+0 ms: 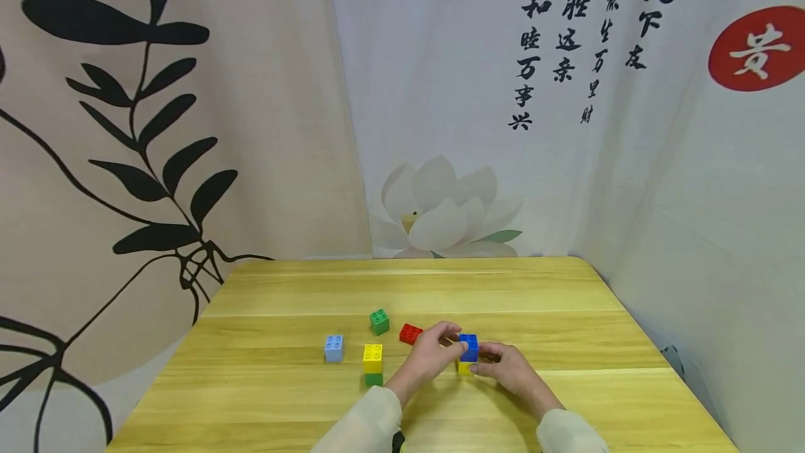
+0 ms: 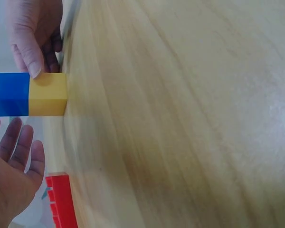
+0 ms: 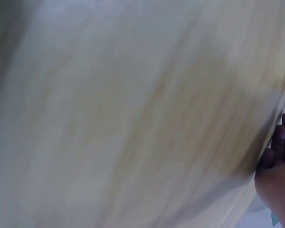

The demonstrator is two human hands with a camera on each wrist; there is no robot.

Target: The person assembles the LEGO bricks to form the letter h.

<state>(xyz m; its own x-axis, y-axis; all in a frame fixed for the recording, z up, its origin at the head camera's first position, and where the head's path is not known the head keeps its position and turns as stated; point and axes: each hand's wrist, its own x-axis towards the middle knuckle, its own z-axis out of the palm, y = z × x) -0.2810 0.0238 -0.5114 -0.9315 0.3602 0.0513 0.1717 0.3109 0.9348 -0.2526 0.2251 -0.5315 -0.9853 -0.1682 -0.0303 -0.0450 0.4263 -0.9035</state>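
Lower part of the head frame, right of centre, on the yellowish wood-grain table point(image 1: 251, 404): one upright stack of two, dark-blue studded plastic block point(image 1: 469, 347) on top of a yellow studded plastic block point(image 1: 465, 368). Set between two bare hands.

Left hand point(image 1: 432, 351): fingers loose and fairly straight, just beside the dark-blue block; thumb overlapping its edge in the head frame, small gap visible in the left-wrist frame. Right hand point(image 1: 511, 368): thumb tip against the yellow block, other fingers bent beside the stack; grip or mere touch, cannot tell.

Second stack, lower centre: second yellow block point(image 1: 373, 354) over a green studded block point(image 1: 374, 379). Singles: one light-blue studded block point(image 1: 334, 349), farther left; second green block point(image 1: 379, 322), above this stack; one red studded block point(image 1: 411, 334), partly overlapped by the left hand.

Tally: two yellow, two green, one dark blue, one light blue, one red; seven total.

Upper left: one beige cloth point(image 1: 283, 89), black leafy print. Upper right: white cloth point(image 1: 440, 54), one lotus, two red ovals.
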